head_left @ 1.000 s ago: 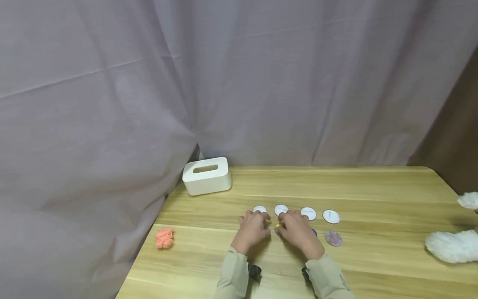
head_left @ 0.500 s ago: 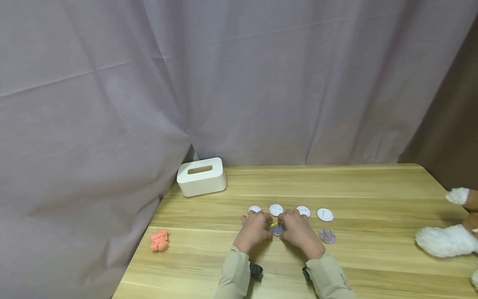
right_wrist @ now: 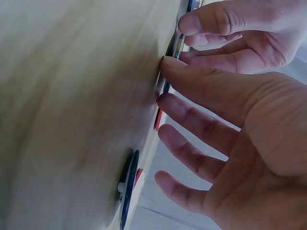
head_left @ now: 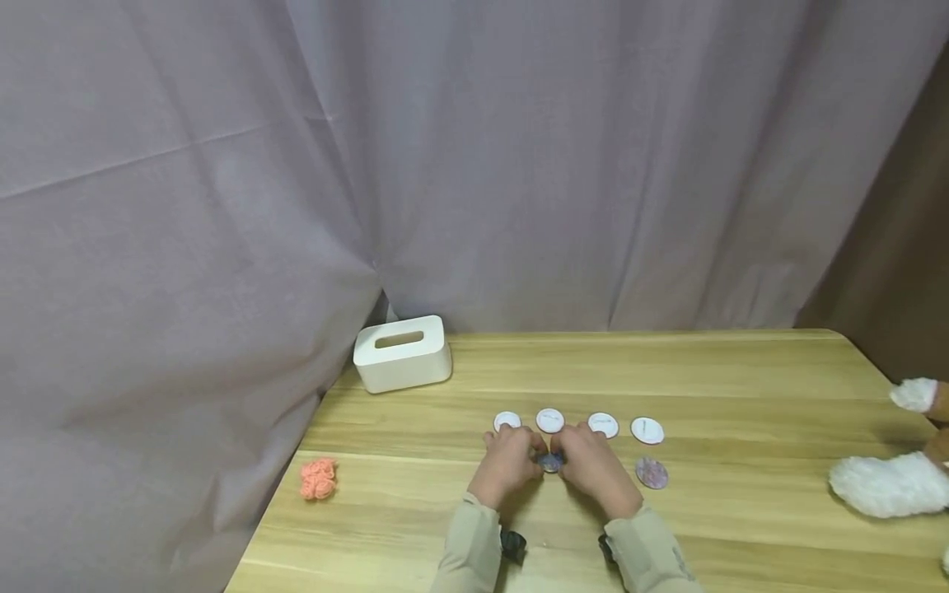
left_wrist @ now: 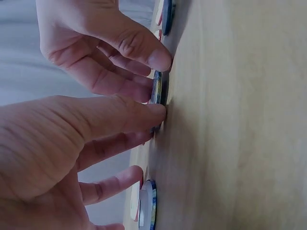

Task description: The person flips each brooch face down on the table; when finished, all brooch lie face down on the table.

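Between my hands is a round pin badge (head_left: 550, 463), dark blue with some yellow along its edge in the left wrist view. My left hand (head_left: 510, 463) pinches its left edge with thumb and index finger; the other fingers are spread. On the opposite edge, my right hand (head_left: 591, 466) holds it between thumb and fingers. The badge sits low over the table, its face mostly covered by fingers. Another blue-edged badge (left_wrist: 149, 206) lies by my left hand's fingers. Near my right hand, the right wrist view shows a dark-rimmed badge (right_wrist: 128, 189) with its pin side toward the camera.
Behind the hands lies a row of several white-backed badges (head_left: 647, 430). A pinkish-purple badge (head_left: 652, 473) is right of my right hand. A white tissue box (head_left: 403, 354) stands back left, a coral yarn piece (head_left: 319, 478) front left, and white plush (head_left: 890, 486) at the right.
My hands have drawn together around the badge. Its yellow and purple face showed between them half a second ago; now less shows. The head view has shifted slightly.
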Available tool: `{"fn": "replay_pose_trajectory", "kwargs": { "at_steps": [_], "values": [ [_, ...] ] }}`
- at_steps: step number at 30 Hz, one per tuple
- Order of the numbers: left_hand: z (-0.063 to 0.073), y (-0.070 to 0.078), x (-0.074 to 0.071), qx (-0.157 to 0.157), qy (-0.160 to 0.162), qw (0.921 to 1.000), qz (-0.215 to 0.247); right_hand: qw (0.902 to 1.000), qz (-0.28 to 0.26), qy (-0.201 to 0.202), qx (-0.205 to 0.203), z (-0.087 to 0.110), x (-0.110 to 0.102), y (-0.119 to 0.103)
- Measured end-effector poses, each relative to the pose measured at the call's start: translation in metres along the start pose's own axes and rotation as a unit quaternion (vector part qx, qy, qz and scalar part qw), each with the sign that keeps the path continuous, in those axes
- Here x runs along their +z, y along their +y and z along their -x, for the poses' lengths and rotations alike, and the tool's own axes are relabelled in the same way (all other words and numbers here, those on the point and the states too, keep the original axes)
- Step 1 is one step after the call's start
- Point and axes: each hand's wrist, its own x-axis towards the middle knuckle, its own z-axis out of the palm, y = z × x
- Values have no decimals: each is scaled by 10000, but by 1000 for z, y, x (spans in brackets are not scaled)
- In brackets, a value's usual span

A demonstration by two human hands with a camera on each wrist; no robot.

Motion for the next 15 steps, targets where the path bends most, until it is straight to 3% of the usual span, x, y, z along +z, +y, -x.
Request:
{"fn": "replay_pose_trajectory", "kwargs": {
  "at_steps": [15],
  "values": [
    [5, 1, -1, 348, 351, 9985, -239, 9999, 55, 28, -126, 1, 0, 3]
  ]
}}
